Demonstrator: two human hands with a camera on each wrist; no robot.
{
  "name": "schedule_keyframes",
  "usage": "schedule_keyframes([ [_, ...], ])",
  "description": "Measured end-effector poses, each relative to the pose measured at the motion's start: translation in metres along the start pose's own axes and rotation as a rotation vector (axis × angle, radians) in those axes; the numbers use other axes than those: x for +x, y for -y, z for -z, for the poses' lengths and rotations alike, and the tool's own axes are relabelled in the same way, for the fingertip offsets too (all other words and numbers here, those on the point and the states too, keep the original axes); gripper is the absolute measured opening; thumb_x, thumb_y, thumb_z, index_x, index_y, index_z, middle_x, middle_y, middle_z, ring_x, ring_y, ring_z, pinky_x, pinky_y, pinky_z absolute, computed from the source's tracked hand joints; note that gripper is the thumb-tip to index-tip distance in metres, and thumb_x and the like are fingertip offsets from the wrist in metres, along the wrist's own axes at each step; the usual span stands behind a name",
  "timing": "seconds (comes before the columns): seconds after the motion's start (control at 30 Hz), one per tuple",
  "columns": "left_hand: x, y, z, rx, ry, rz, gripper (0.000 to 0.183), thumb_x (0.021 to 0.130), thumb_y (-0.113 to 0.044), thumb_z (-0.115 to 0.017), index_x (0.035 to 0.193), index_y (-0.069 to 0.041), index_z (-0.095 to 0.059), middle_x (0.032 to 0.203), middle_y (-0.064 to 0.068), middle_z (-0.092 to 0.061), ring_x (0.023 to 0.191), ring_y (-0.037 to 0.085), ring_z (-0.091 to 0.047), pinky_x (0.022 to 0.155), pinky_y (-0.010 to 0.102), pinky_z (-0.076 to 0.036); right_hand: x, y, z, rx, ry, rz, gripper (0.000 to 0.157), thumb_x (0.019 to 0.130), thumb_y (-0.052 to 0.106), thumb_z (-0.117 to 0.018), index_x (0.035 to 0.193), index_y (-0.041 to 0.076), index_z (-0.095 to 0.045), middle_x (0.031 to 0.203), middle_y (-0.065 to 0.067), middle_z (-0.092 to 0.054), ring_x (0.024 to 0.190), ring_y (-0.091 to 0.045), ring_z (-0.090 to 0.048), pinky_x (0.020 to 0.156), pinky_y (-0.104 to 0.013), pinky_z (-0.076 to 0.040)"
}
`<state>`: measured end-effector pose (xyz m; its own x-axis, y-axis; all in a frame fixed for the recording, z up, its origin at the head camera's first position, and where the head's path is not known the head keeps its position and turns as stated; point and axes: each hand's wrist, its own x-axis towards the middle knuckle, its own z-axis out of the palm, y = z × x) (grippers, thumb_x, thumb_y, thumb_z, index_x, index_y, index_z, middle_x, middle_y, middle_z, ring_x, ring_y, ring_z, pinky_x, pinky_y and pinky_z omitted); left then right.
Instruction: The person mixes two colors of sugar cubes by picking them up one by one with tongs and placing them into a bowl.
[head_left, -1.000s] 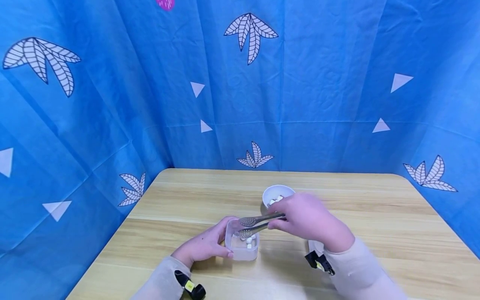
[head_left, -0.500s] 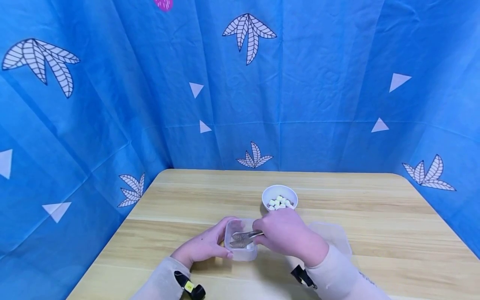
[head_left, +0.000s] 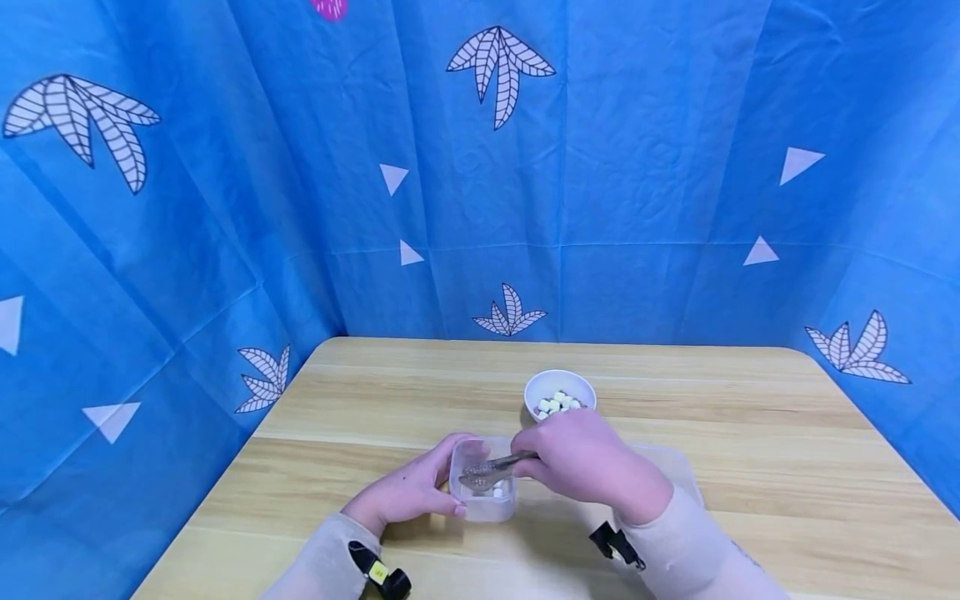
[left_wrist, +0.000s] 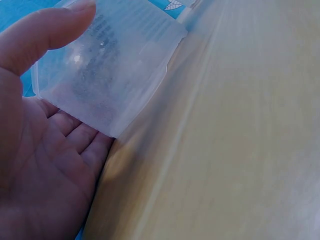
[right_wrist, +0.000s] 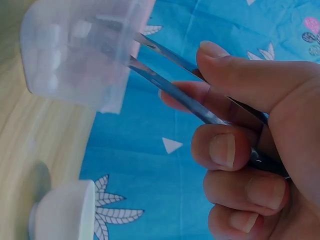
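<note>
My left hand (head_left: 416, 487) holds a translucent plastic container (head_left: 483, 510) on the table, thumb on its near side and fingers around its far-left side. A few small white pieces (head_left: 498, 490) lie inside it. My right hand (head_left: 581, 458) grips metal tongs (head_left: 498, 468), whose perforated tips are inside the container. In the right wrist view, the thumb and fingers are around the tongs' arms (right_wrist: 172, 92), and white pieces show through the container wall (right_wrist: 107, 95). Behind the right hand stands a white bowl (head_left: 558, 381) with several small white pieces (head_left: 555, 406), its near edge partly hidden.
A flat translucent sheet, like a lid (head_left: 675, 467), lies on the wooden table (head_left: 795, 467) to the right, partly covered by the right forearm. Blue patterned cloth (head_left: 637, 167) hangs behind and at the sides.
My right hand has moved left and the tongs, spread a second ago, have dipped into the container and closed together, then shifted slightly up and right. The left hand has kept its place.
</note>
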<state>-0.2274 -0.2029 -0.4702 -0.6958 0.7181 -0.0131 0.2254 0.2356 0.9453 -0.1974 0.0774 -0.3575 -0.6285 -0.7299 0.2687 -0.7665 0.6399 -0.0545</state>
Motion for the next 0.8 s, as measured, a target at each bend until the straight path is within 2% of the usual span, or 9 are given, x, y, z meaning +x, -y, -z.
schedule_keyframes([
  [0.13, 0.0, 0.001, 0.001, -0.008, 0.012, -0.04, 0.089, 0.08, -0.024, -0.077, 0.155, -0.022, -0.029, 0.151, -0.001, -0.045, 0.141, 0.017, -0.04, 0.117, 0.029, -0.027, -0.002, -0.005, 0.009, 0.051, -0.002, -0.03, 0.008, 0.089, 0.036, -0.076, 0.087, 0.03, -0.073, 0.073, 0.023, -0.059, 0.061, 0.0, -0.049, 0.055, -0.028, -0.045],
  [0.27, 0.0, 0.0, 0.001, -0.027, 0.022, -0.075, 0.088, 0.081, -0.02, -0.077, 0.155, -0.021, -0.028, 0.152, 0.001, -0.044, 0.142, 0.021, -0.039, 0.118, 0.03, -0.027, -0.004, -0.011, 0.019, 0.076, -0.019, -0.046, 0.008, 0.091, 0.036, -0.075, 0.093, 0.028, -0.075, 0.078, 0.021, -0.062, 0.063, -0.002, -0.049, 0.055, -0.028, -0.046],
  [0.4, -0.001, 0.0, 0.001, -0.016, 0.007, -0.031, 0.089, 0.08, -0.021, -0.077, 0.154, -0.026, -0.029, 0.151, 0.0, -0.044, 0.142, 0.018, -0.038, 0.117, 0.028, -0.027, -0.008, -0.018, 0.026, 0.074, -0.049, -0.066, 0.014, 0.091, 0.035, -0.075, 0.102, 0.026, -0.077, 0.083, 0.019, -0.065, 0.062, -0.002, -0.05, 0.055, -0.027, -0.047],
  [0.5, -0.001, 0.0, 0.001, 0.005, -0.009, 0.012, 0.087, 0.079, -0.024, -0.078, 0.152, -0.029, -0.031, 0.151, -0.002, -0.045, 0.143, 0.014, -0.037, 0.117, 0.026, -0.026, -0.011, -0.025, 0.03, 0.054, -0.085, -0.086, 0.013, 0.091, 0.034, -0.075, 0.101, 0.026, -0.078, 0.082, 0.019, -0.066, 0.061, -0.001, -0.05, 0.055, -0.027, -0.047],
  [0.63, 0.0, 0.0, 0.001, -0.002, -0.009, 0.012, 0.087, 0.078, -0.021, -0.078, 0.152, -0.026, -0.032, 0.153, -0.002, -0.043, 0.143, 0.016, -0.036, 0.118, 0.027, -0.026, -0.014, -0.036, 0.033, 0.042, -0.112, -0.124, 0.012, 0.092, 0.035, -0.075, 0.099, 0.026, -0.077, 0.08, 0.021, -0.064, 0.061, -0.001, -0.05, 0.053, -0.027, -0.045],
  [0.8, -0.001, -0.001, 0.001, -0.032, -0.004, 0.017, 0.09, 0.079, -0.018, -0.078, 0.154, -0.029, -0.03, 0.154, -0.002, -0.041, 0.145, 0.016, -0.035, 0.117, 0.026, -0.025, -0.019, -0.051, 0.035, 0.037, -0.105, -0.197, 0.014, 0.093, 0.034, -0.073, 0.103, 0.025, -0.077, 0.082, 0.02, -0.066, 0.062, -0.002, -0.05, 0.053, -0.028, -0.044],
])
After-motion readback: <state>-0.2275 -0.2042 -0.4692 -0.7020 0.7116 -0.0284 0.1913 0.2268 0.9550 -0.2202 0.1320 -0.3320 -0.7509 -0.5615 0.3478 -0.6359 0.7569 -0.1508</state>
